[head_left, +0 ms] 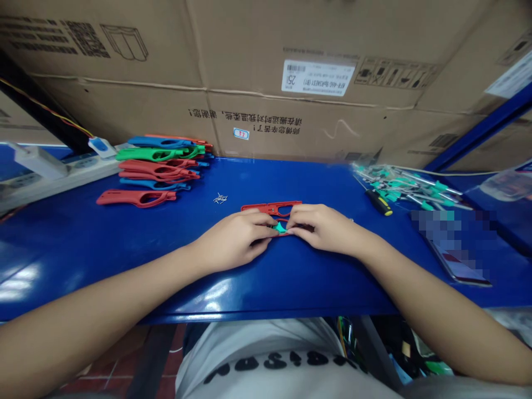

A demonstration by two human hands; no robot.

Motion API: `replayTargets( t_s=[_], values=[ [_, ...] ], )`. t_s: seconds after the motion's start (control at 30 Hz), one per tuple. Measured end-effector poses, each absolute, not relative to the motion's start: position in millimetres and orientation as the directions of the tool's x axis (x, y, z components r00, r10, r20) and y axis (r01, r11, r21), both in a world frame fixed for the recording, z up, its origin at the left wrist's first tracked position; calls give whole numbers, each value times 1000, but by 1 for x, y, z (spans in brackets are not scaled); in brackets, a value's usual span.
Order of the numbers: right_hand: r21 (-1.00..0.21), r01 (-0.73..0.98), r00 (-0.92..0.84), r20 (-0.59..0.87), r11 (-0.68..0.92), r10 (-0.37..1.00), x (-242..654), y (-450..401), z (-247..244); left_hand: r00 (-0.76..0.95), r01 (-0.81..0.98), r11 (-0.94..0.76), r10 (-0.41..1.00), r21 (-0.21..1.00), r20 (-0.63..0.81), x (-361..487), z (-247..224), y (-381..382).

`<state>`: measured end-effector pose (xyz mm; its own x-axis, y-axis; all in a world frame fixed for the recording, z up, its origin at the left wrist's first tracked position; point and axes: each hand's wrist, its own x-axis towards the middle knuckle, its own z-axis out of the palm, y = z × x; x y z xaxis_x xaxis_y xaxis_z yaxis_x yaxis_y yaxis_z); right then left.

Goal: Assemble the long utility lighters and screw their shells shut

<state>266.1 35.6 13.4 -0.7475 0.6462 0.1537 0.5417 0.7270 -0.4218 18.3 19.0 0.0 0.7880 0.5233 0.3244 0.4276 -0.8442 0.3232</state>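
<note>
At the middle of the blue table, my left hand [236,238] and my right hand [328,227] meet over a small green part [280,227]. The fingers of both hands pinch it from either side. Beneath it lies a red piece, mostly hidden by my fingers. Just behind, a red handle shell [270,209] with an oval opening lies flat, close to the fingertips. A little pile of screws [220,198] sits to the left of the shell.
Stacked red, green and blue handle shells [158,172] are at the left, beside a power strip [78,169]. At the right are green-tipped metal rods [407,185], a yellow-black screwdriver [379,202] and a phone [461,260]. Cardboard [257,72] stands behind the table [166,288].
</note>
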Motion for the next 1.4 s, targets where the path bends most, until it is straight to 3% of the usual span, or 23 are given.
replayTargets(
  t_s=[0.1, 0.23, 0.37, 0.47, 0.67, 0.77, 0.87, 0.97, 1.07, 1.23, 1.4],
  values=[
    [-429, 531, -751, 161, 731, 640, 265, 35, 13, 786, 417, -848, 517, 326, 340, 18, 0, 20],
    [-486, 489, -693, 288, 724, 661, 265, 38, 11, 785, 407, -855, 508, 322, 355, 17, 2, 21],
    [-328, 617, -633, 332, 715, 699, 269, 44, 6, 787, 415, -840, 524, 350, 324, 15, 5, 20],
    [-319, 669, -605, 290, 671, 741, 272, 48, 1, 782, 419, -829, 536, 370, 317, 15, 6, 19],
    [-468, 642, -523, 313, 608, 793, 275, 52, 2, 766, 411, -832, 536, 372, 354, 16, 9, 21],
    [-637, 564, -437, 310, 525, 845, 273, 52, 5, 720, 427, -844, 534, 323, 444, 14, 13, 26],
    [-841, 434, -346, 177, 324, 922, 270, 51, 7, 668, 490, -841, 532, 231, 519, 9, 16, 32],
    [-929, 329, -364, 41, 170, 930, 267, 49, 7, 672, 524, -831, 538, 187, 510, 5, 19, 35],
    [-902, 359, -411, 77, 239, 908, 266, 46, 8, 694, 540, -818, 567, 200, 445, 4, 20, 33],
    [-673, 476, -570, 254, 566, 782, 267, 41, 10, 707, 578, -779, 626, 241, 328, 4, 25, 28],
    [-581, 475, -668, 251, 661, 701, 268, 41, 10, 752, 603, -779, 627, 170, 204, 4, 30, 26]
  ],
)
